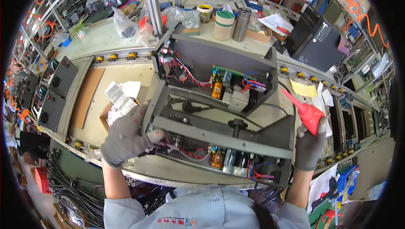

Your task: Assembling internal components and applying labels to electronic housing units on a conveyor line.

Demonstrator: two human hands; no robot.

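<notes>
My left hand [126,138], in a grey glove, grips the left end of a dark grey metal chassis [219,131] that lies nearest to me. Wires, a circuit board and orange-wrapped parts show inside it. Fingers of my right hand [311,146], gloved too, are wrapped round a red squeeze bottle [311,116] just right of the chassis. Its long tapered nozzle points up and to the left. Directly behind stands a second dark chassis [228,55], with a green circuit board [230,75] and coloured wires. A black cable with a plug [192,106] lies between the two.
At left are a brown board [87,98] and black panel units [51,113]. Roller tracks [114,56] run behind the work surface. Beyond them stand a green-lidded container [223,25], a steel flask [241,25] and a black case [314,39]. Other people sit farther off.
</notes>
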